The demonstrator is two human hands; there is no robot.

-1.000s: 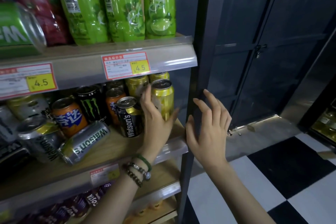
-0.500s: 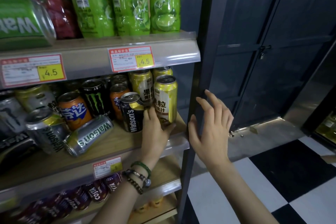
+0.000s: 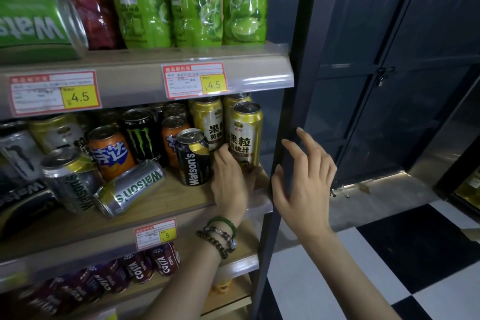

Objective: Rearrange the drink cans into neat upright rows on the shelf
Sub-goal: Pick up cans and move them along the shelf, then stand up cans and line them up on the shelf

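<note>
You are wrapping your left hand (image 3: 232, 182) around the base of the front gold can (image 3: 245, 135), which is standing upright at the right end of the wooden shelf (image 3: 161, 200), near the middle of the frame. Your fingers are curling behind the can's lower part while the thumb is pressing from the right, so the hand is clamped on it low down, with the can rising above your knuckles. Just left of that hand a black Watson's can (image 3: 193, 158) is standing upright, touching or nearly touching your fingers. Two more gold cans (image 3: 207, 122) are standing behind the one you are gripping.

Your right hand (image 3: 305, 184) is hovering with fingers spread apart, holding nothing, just right of the shelf's dark upright post (image 3: 291, 112) and clear of every can.

Further left a silver Watson's can (image 3: 130, 188) is lying on its side, its top pointing toward the lower left of the frame. An orange can (image 3: 111, 153) is leaning behind it, and a black Monster can (image 3: 141, 135) is standing upright beside that.
</note>
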